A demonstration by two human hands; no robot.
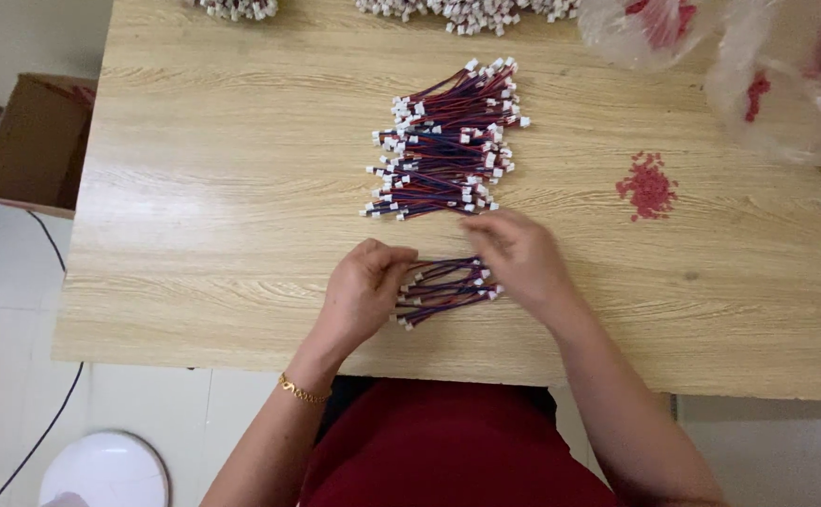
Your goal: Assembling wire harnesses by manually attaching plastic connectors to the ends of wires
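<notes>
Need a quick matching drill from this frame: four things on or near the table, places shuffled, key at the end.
Things:
1. small wire bundle
2. large wire pile
3. red pellet heap
4. cardboard box

Places:
A. on the floor, left of the table
B. between the left hand and right hand
C. table middle, beyond the hands
D. on the table, right of the large pile

Pairs: 1-B, 2-C, 3-D, 4-A
</notes>
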